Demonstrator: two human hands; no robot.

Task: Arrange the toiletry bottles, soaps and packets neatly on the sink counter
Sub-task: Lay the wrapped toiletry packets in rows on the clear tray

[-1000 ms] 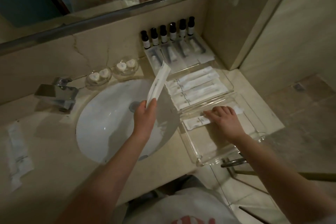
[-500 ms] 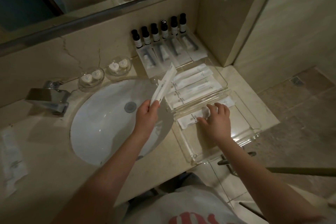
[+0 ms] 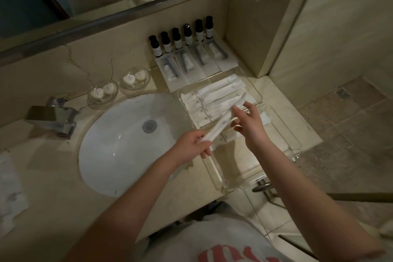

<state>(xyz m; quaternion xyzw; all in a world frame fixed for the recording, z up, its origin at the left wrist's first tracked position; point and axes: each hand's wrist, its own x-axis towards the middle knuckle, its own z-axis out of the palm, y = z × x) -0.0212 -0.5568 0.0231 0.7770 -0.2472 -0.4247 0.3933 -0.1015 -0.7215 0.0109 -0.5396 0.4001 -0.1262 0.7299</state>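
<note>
My left hand (image 3: 191, 144) grips the lower end of a long white packet (image 3: 221, 123) that slants up to the right over a clear tray (image 3: 258, 94) of similar white packets (image 3: 212, 98). My right hand (image 3: 251, 127) hovers above the nearer clear tray (image 3: 296, 144), fingers apart, index fingertip touching the held packet. One packet (image 3: 226, 138) lies in that nearer tray, mostly hidden by my hands. Several dark bottles (image 3: 185, 36) stand in a row by the wall, with flat sachets (image 3: 197, 64) in front. Round soaps sit in two glass dishes (image 3: 103, 92) (image 3: 136, 78).
The white basin (image 3: 123, 147) lies left of the trays, with the chrome tap (image 3: 51, 119) at its far left. More white packets (image 3: 10, 193) lie on the counter's left end. A wall corner stands to the right; the counter edge drops to a tiled floor.
My right hand lifted off the packet in the nearer tray and came up to the held packet. My left hand swung that packet rightward, from above the basin to over the trays.
</note>
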